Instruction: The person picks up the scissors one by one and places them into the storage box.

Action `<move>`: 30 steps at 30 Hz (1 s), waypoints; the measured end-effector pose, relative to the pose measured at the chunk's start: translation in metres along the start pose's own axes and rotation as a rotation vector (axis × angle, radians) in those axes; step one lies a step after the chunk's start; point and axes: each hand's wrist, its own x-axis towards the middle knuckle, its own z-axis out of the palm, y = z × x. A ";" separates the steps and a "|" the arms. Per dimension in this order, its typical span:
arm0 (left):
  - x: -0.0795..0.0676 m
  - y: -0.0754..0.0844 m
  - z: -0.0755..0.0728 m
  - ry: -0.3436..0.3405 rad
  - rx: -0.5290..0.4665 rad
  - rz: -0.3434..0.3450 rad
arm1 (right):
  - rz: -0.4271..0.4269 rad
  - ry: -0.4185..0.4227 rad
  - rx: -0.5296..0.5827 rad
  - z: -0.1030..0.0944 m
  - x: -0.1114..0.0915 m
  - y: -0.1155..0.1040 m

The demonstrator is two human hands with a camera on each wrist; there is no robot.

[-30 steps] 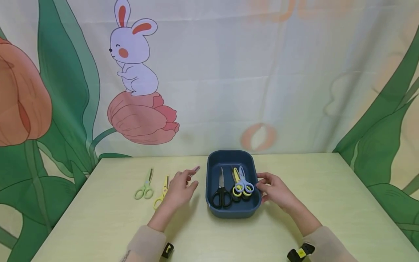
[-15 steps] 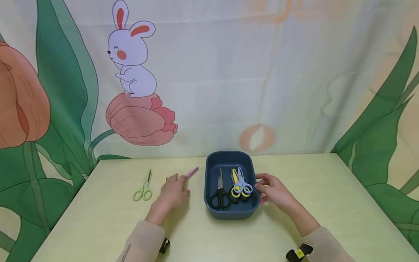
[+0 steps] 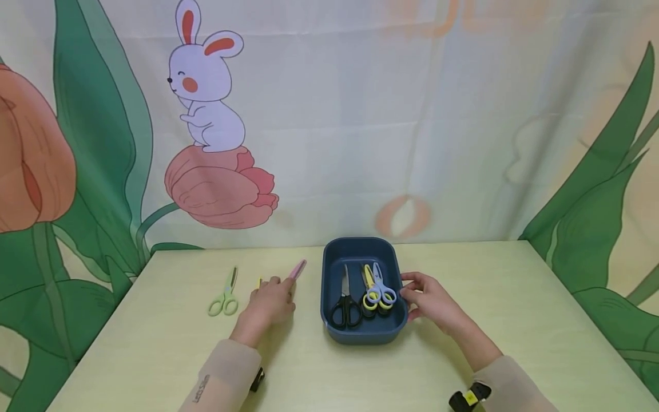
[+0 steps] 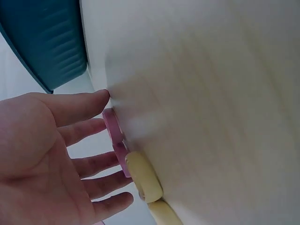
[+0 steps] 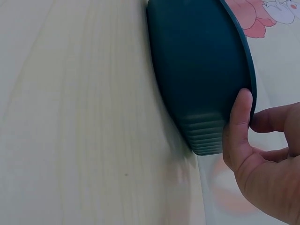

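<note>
My right hand (image 3: 429, 297) grips the right rim of the dark blue bin (image 3: 362, 336), thumb on the outer wall (image 5: 197, 84) and a finger at the rim in the right wrist view. Over pink scissors (image 3: 297, 269) reaches my left hand (image 3: 270, 302), which hides their handles in the head view. The left wrist view shows its fingertips at the pink handle (image 4: 112, 126), the thumb just beside it. Yellow scissors (image 4: 143, 176) lie against the pink ones, mostly hidden under the hand in the head view. Green scissors (image 3: 225, 297) lie farther left.
Inside the bin are black-handled scissors (image 3: 345, 306), light blue scissors (image 3: 382, 292) and yellow-handled ones (image 3: 367, 280) partly beneath them. The pale wooden table (image 3: 154, 355) ends at a printed cloth backdrop (image 3: 329, 143).
My left hand has come down and left onto the pink scissors, covering most of the yellow pair. The pink scissors have shifted and turned slightly. My right hand keeps its place on the bin.
</note>
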 end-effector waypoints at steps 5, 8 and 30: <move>0.001 0.001 0.000 0.020 0.039 0.035 | 0.002 0.001 -0.003 0.000 0.000 0.000; 0.003 0.001 0.001 0.039 0.050 0.068 | -0.002 -0.001 -0.002 0.001 0.000 0.000; 0.007 0.009 0.000 0.102 0.139 0.154 | -0.020 0.010 -0.028 0.001 -0.002 -0.001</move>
